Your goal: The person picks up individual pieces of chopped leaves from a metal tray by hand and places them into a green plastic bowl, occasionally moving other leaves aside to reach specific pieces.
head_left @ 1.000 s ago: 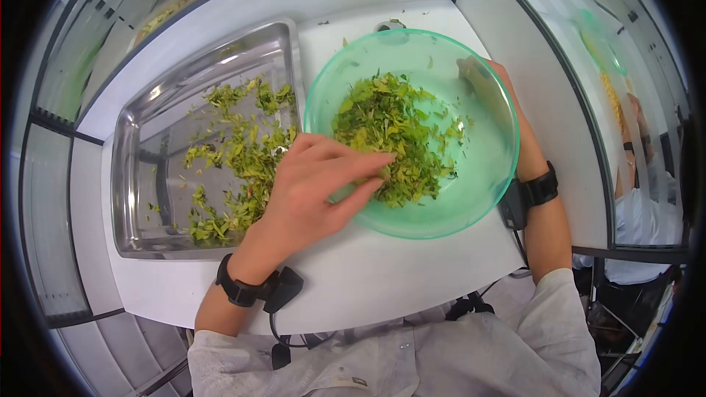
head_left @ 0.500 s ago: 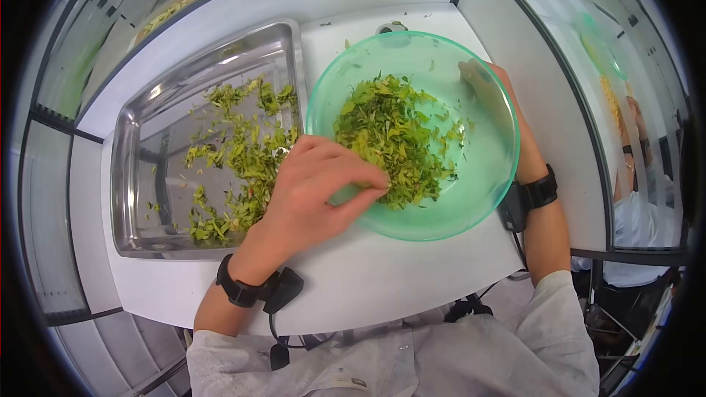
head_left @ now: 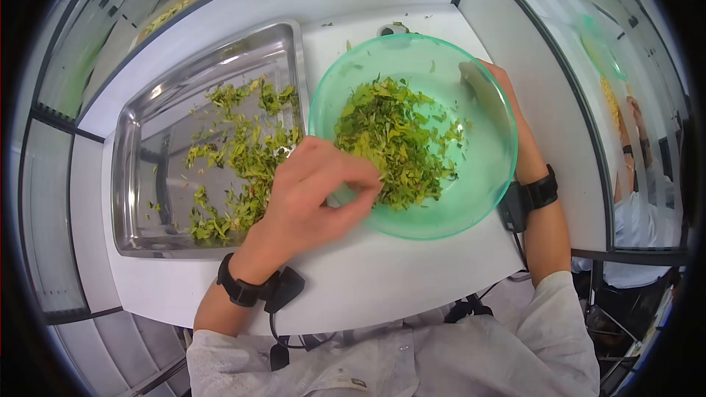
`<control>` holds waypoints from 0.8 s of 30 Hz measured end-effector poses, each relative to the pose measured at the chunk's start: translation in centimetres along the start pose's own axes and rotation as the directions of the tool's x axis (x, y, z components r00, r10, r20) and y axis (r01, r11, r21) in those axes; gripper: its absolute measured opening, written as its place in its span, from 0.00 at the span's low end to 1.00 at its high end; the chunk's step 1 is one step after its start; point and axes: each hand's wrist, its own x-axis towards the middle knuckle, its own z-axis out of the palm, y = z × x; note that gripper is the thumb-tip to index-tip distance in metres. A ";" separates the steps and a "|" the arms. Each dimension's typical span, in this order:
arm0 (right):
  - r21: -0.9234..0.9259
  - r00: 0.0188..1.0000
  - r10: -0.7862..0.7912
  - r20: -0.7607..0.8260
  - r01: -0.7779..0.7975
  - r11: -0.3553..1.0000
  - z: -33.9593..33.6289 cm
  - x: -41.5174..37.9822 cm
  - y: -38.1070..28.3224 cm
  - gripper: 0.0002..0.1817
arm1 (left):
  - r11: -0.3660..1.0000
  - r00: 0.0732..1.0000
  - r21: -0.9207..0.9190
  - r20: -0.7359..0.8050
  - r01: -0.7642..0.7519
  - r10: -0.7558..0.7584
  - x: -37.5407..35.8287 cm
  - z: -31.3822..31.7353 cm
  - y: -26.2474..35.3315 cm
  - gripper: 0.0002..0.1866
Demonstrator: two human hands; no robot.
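A translucent green bowl (head_left: 478,176) holds a heap of chopped green leaves (head_left: 393,136) on the white table. My left hand (head_left: 312,195) reaches over the bowl's near left rim, its fingers curled and pinching together at the edge of the heap. My right hand (head_left: 489,84) grips the bowl's far right rim, seen partly through the plastic. To the left lies a steel tray (head_left: 132,169) with more chopped leaves (head_left: 235,158) scattered in it.
The white table (head_left: 368,279) ends close to my body. Glass partitions enclose it at left, back and right. Another person sits beyond the right partition (head_left: 640,198). A few leaf bits lie on the table behind the bowl.
My left hand's fingers have curled in from stretched out to a pinch at the near side of the leaf heap. The bowl and my right hand have hardly moved.
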 end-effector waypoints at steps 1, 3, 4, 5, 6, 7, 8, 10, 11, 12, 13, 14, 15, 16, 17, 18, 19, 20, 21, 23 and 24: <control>0.008 1.000 0.003 -0.002 -0.003 1.000 0.0 -0.1 -0.2 0.13 | 1.000 1.000 0.014 -0.003 0.023 -0.023 0.1 0.0 0.2 0.12; 0.015 1.000 -0.003 0.007 0.003 1.000 -0.1 -0.1 -0.1 0.13 | 0.999 0.999 0.007 -0.012 0.051 -0.051 0.3 0.1 0.7 0.13; 0.022 1.000 -0.011 0.017 0.010 1.000 -0.1 -0.1 -0.1 0.13 | 0.997 0.997 0.002 -0.022 0.077 -0.077 0.4 0.2 0.8 0.13; 0.022 1.000 -0.012 0.017 0.012 1.000 -0.1 -0.1 0.0 0.13 | 0.997 0.997 0.003 -0.023 0.076 -0.076 0.4 0.1 0.7 0.13; 0.005 0.999 -0.031 0.012 0.031 1.000 -0.1 -0.1 0.2 0.14 | 0.999 1.000 0.035 -0.004 0.016 -0.016 0.5 0.0 0.5 0.13; -0.015 0.999 -0.048 0.009 0.048 0.999 0.0 0.2 0.2 0.14 | 0.997 0.999 0.064 0.015 -0.043 0.042 0.6 -0.2 0.2 0.13; -0.017 0.999 -0.050 0.009 0.050 0.999 -0.1 0.3 0.2 0.14 | 0.997 0.999 0.064 0.013 -0.044 0.043 0.5 -0.2 0.1 0.13; -0.062 0.999 -0.031 0.017 0.032 0.998 -0.3 0.5 0.4 0.13 | 0.999 1.000 0.030 0.009 -0.027 0.027 0.4 -0.1 -0.1 0.11; -0.058 0.999 -0.030 0.015 0.031 0.998 -0.3 0.0 0.4 0.13 | 0.999 1.000 0.031 0.013 -0.028 0.027 0.2 0.1 0.0 0.11; -0.016 0.999 -0.035 0.013 0.035 0.999 -0.1 -0.2 0.0 0.12 | 0.999 0.999 0.026 0.030 -0.023 0.023 0.2 0.0 0.0 0.11; 0.026 0.999 -0.040 0.011 0.039 0.999 0.0 -0.4 -0.2 0.12 | 1.000 0.999 0.021 0.047 -0.020 0.019 0.2 0.0 0.0 0.11; 0.025 0.999 -0.038 0.019 0.037 0.999 -0.2 -0.3 0.0 0.11 | 1.000 0.999 0.015 0.048 -0.013 0.012 0.2 0.0 0.1 0.09; 0.025 0.999 -0.035 0.019 0.035 0.999 -0.1 -0.4 0.0 0.11 | 1.000 0.999 0.013 0.049 -0.011 0.010 0.2 0.0 0.1 0.09; 0.022 1.000 -0.023 0.015 0.022 0.999 -0.1 -0.6 -0.2 0.11 | 1.000 0.999 0.013 0.045 -0.006 0.005 0.2 0.0 0.2 0.08; 0.020 1.000 -0.013 0.010 0.013 1.000 0.0 -0.5 -0.3 0.11 | 1.000 0.999 0.014 0.040 -0.002 0.002 0.2 0.0 0.2 0.08; -0.022 1.000 -0.025 0.010 0.025 0.999 -0.1 -0.2 -0.1 0.12 | 1.000 0.999 0.014 0.038 -0.003 0.003 0.2 0.0 0.1 0.07; -0.022 1.000 -0.027 0.009 0.027 0.999 -0.2 0.0 0.1 0.12 | 1.000 0.999 0.015 0.037 -0.005 0.005 0.2 0.0 0.1 0.07; -0.042 0.999 -0.039 0.009 0.039 0.998 -0.3 0.1 0.4 0.12 | 1.000 0.999 0.010 0.034 0.006 -0.006 0.2 0.0 0.2 0.06; -0.062 0.999 -0.048 0.009 0.049 0.997 -0.3 0.1 0.6 0.13 | 1.000 0.999 0.004 0.032 0.019 -0.020 0.2 0.0 0.2 0.06; -0.040 0.999 -0.036 -0.004 0.036 0.999 -0.2 -0.1 0.3 0.14 | 0.999 0.998 0.029 0.050 0.025 -0.027 0.2 -0.1 0.3 0.11; -0.028 1.000 -0.029 -0.008 0.028 0.999 0.0 -0.1 0.1 0.14 | 0.999 0.999 0.030 0.040 0.015 -0.017 0.1 0.0 0.1 0.13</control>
